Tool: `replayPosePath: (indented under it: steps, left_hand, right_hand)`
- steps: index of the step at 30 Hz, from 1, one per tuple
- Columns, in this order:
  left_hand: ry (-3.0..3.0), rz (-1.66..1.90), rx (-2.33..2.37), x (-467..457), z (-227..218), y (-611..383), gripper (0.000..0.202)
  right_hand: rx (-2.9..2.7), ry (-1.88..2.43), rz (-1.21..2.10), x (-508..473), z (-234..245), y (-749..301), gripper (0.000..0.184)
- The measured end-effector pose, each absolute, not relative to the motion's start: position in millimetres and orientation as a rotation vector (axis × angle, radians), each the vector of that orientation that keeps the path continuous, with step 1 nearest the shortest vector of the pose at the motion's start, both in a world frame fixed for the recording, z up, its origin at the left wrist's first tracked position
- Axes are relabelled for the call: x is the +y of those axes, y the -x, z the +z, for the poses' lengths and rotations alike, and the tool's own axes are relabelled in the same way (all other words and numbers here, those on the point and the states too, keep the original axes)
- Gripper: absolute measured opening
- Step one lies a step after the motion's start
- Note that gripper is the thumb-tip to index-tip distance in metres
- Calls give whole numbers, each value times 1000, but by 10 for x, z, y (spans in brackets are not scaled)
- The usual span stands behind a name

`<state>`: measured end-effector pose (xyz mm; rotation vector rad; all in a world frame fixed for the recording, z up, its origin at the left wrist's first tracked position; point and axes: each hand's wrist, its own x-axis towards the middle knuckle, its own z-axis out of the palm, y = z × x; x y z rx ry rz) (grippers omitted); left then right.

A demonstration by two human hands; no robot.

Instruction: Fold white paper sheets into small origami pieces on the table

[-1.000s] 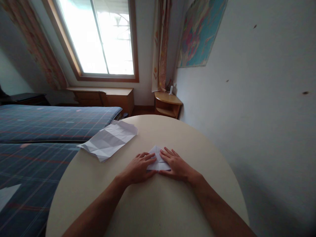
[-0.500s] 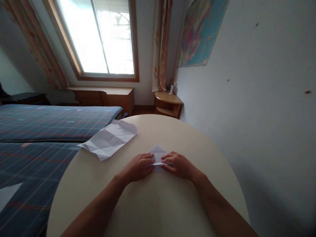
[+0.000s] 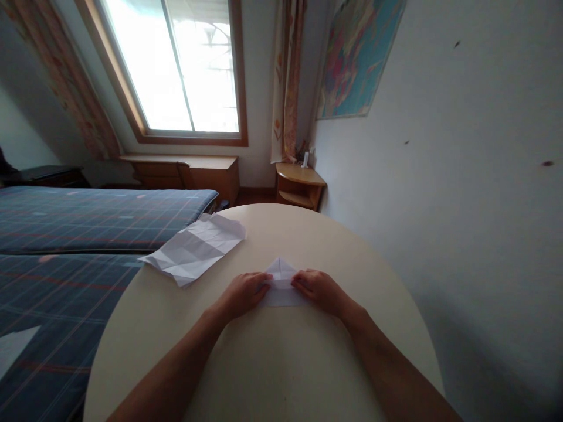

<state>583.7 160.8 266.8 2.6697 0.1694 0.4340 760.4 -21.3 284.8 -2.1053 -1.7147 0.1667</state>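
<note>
A small folded sheet of white paper lies on the round cream table, its pointed end facing away from me. A crease runs down the point, and a folded strip crosses the paper between my hands. My left hand is closed on the left end of this strip, thumb and fingers pinched together. On the opposite side, my right hand pinches the right end the same way. Both side edges of the paper are partly hidden beneath my fingers.
A larger creased sheet of paper rests at the table's left edge, beside the plaid-covered bed. Another piece of white paper lies on the bed at far left. A white wall stands to the right. Beyond the table is a corner shelf.
My fingers have drawn in from lying over the paper to pinching its sides. The folded strip now sits farther from me, and more of the paper's near part shows.
</note>
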Motion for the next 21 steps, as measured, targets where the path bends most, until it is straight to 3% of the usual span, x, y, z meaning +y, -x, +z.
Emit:
replayPosePath:
  steps: [15, 21]
  left_hand:
    - [-2692, 468, 158, 1623, 2627, -5832, 46]
    - [-2716, 496, 142, 1631, 2578, -5828, 40]
  right_hand:
    - [-1647, 2082, 112, -193, 2786, -7605, 29]
    - [-1649, 2087, 71, -190, 2801, -7609, 31]
